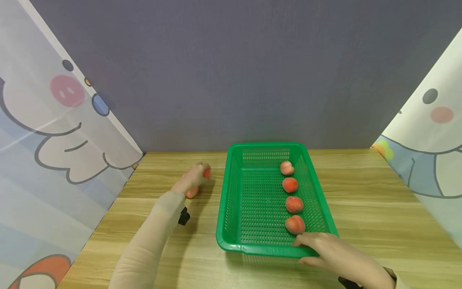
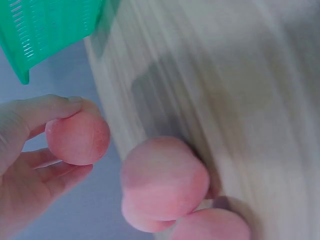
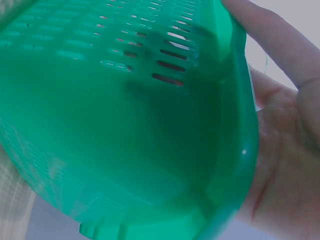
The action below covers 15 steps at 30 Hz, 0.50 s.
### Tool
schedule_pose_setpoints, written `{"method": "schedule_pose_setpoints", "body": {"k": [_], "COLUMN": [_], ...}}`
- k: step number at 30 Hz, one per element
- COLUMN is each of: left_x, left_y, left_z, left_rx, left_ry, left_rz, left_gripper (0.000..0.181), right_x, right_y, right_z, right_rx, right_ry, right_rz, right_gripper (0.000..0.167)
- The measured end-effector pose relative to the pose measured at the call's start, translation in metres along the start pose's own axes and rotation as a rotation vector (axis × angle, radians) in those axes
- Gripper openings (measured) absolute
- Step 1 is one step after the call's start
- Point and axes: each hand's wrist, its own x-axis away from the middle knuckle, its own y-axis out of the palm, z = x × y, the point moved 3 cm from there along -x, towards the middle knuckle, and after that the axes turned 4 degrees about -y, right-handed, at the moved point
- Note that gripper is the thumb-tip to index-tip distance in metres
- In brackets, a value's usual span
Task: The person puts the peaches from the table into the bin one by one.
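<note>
My left hand [image 1: 193, 176] holds a peach [image 2: 80, 137] between thumb and fingers, left of the green plastic basket [image 1: 224, 200]. In the left wrist view the peach looks raised off the table. Other peaches [image 2: 165, 180] lie on the wood close by; in the head view my hand and wrist mostly cover them, with one peach [image 1: 192, 192] partly showing. At the basket's near right corner, my right hand [image 1: 326, 253] grips the rim [image 3: 245, 145], fingers over it and thumb outside. A row of several peaches [image 1: 290, 185] runs along the right side inside the basket.
The wooden table [image 1: 368, 208] reaches back to a grey wall panel [image 1: 231, 76]. Cartoon-printed sheets [image 1: 43, 132] stand at the left and right sides. A small black device [image 1: 184, 216] sits at my left wrist.
</note>
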Motion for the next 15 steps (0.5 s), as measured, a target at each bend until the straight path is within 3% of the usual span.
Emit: {"method": "schedule_pose_setpoints", "body": {"k": [8, 15], "left_x": [-0.002, -0.007], "left_y": [-0.016, -0.035], "left_z": [0.008, 0.017], "left_rx": [0.008, -0.007], "left_ry": [0.012, 0.079], "left_rz": [-0.007, 0.038], "left_gripper": [0.039, 0.034], "right_x": [0.0, 0.0], "right_y": [0.0, 0.0], "right_z": [0.0, 0.0], "right_rx": [-0.001, 0.004], "right_ry": [0.009, -0.007], "right_rz": [-0.005, 0.004], "right_gripper": [0.024, 0.025]}}
